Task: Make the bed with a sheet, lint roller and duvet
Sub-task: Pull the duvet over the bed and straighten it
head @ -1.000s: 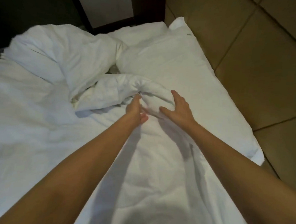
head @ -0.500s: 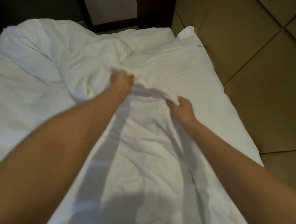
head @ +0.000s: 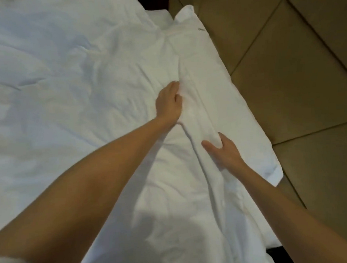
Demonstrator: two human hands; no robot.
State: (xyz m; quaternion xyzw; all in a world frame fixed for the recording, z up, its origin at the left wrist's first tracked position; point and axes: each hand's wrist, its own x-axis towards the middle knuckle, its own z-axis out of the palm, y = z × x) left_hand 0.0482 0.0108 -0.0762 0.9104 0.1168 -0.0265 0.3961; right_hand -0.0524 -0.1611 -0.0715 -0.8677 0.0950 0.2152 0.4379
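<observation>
Duvet (head: 72, 81), white, spread over most of bed w/ a raised fold down its R side. L hand (head: 169, 104) grips the fold, fingers curled in; R hand (head: 224, 151) clamps it nearer, thumb opposite fingers. Pillow (head: 221, 70) lies alongside, tan panels (head: 288, 82) beyond.

White duvet (head: 62, 81) spread over bed, wrinkled; long raised fold near right edge

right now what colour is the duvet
Plain white with no pattern; the duvet shows best in the head view, the only one here.
</observation>
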